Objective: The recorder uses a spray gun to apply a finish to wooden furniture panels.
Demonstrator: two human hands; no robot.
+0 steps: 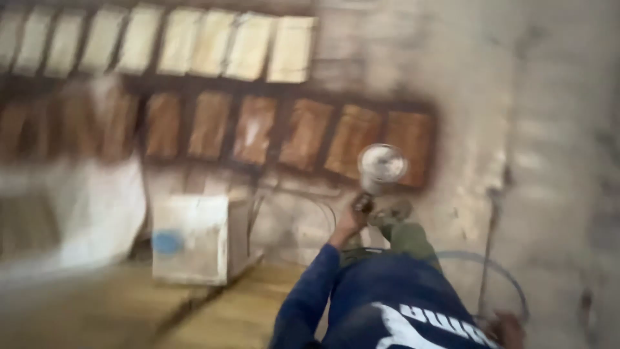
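Only package I can spot is a boxy pale carton [191,238] sitting on the floor down to my left, off-white with a round blue label [168,242] on its front face. Everything's blurry, no signs or screens anywhere.

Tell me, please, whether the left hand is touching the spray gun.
Touching: the head view, though blurred, shows the left hand wrapped around the grip of the spray gun below its metal cup.

bare floor [555,129] right of panels [303,132]
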